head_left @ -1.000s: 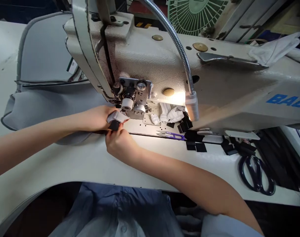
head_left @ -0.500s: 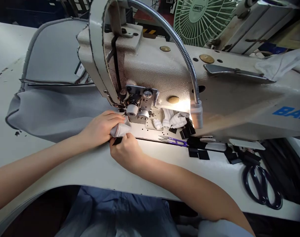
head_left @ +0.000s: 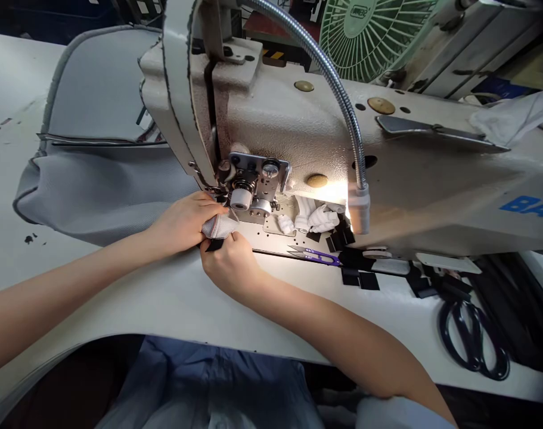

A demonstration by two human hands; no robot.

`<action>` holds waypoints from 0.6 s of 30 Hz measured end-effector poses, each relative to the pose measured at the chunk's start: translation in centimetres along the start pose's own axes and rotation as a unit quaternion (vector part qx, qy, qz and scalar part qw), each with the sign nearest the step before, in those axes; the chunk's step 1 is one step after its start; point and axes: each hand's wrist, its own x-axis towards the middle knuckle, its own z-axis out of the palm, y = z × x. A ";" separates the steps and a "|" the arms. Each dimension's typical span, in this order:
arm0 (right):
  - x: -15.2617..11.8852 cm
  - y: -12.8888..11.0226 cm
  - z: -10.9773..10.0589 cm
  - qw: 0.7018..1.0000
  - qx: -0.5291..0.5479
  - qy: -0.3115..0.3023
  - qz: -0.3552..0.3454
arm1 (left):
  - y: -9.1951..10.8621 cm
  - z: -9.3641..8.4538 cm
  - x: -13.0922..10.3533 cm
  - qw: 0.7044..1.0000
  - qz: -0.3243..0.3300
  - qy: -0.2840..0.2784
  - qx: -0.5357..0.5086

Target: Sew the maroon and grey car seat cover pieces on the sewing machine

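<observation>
A large grey fabric piece [head_left: 105,185] with dark piping spreads left of the sewing machine [head_left: 289,119], and its end lies folded at the needle area. My left hand [head_left: 184,220] presses on this fabric beside the presser foot, fingers together. Just right of it, my right hand [head_left: 230,259] is closed on the fabric's folded edge, with a small black strip [head_left: 215,245] showing between the hands. The needle tip is hidden behind the machine parts and my fingers.
Purple thread snips [head_left: 320,257], white cloth scraps [head_left: 320,218] and black strips [head_left: 360,279] lie right of my hands. Dark-handled scissors [head_left: 474,342] rest at the table's right. A lamp on a bent metal tube [head_left: 338,89] hangs over the bed; a green fan [head_left: 374,36] stands behind.
The fabric end between my hands has shifted slightly up and looks flatter. Both hands have moved up a little with it, and the view has shifted slightly.
</observation>
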 end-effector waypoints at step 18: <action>0.3 0.0 -1.3 0.994 0.075 -0.079 -0.024 | -2.0 -0.9 0.6 0.987 0.150 -0.004 0.060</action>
